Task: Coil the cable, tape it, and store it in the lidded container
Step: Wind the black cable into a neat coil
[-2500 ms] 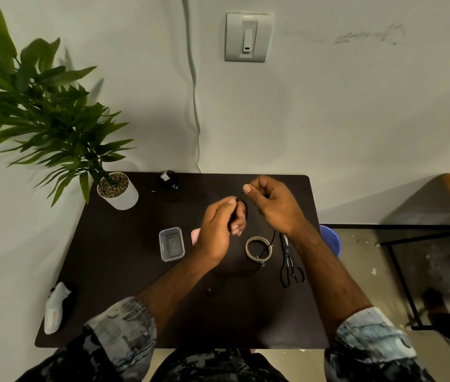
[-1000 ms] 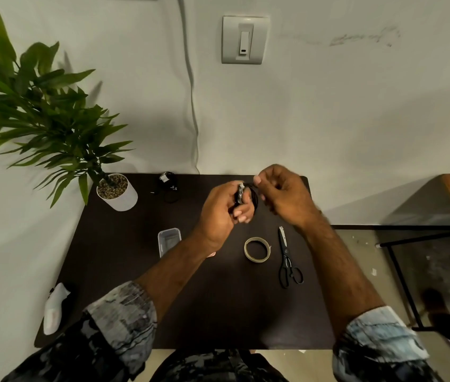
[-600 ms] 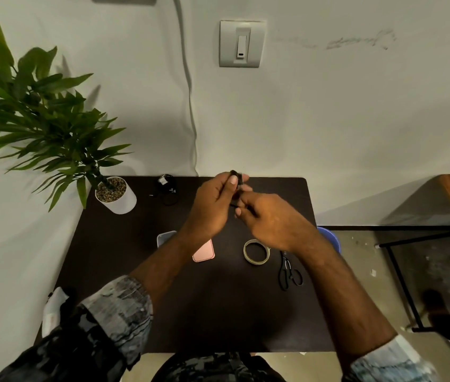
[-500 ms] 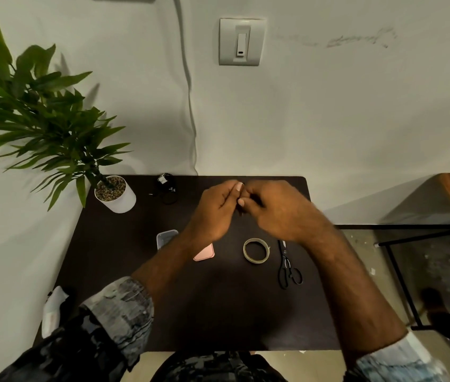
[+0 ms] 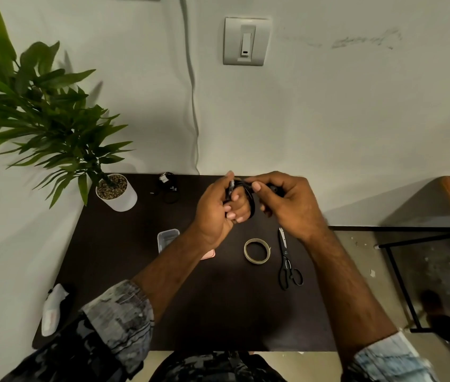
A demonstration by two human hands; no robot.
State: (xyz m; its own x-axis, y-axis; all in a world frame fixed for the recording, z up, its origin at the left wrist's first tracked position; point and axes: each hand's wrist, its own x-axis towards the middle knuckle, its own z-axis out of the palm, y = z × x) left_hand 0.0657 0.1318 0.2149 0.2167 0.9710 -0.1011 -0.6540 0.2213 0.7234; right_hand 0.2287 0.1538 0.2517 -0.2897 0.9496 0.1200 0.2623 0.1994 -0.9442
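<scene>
Both hands have come up off the table since the earlier frame: left hand [image 5: 214,213] is closed around the black cable [image 5: 251,199], loops wound over its fingers, and right hand [image 5: 287,201] is pinched on the loose end just beside it, both together above the tape roll [image 5: 257,250] and scissors [image 5: 287,261]. Risk, as I judge it: the coil is untaped, so freeing the right hand to reach down for tape could let the loops spring open. Container [image 5: 167,238] sits under the left wrist, lid apparently off.

No legible text, labels or numbers anywhere.
</scene>
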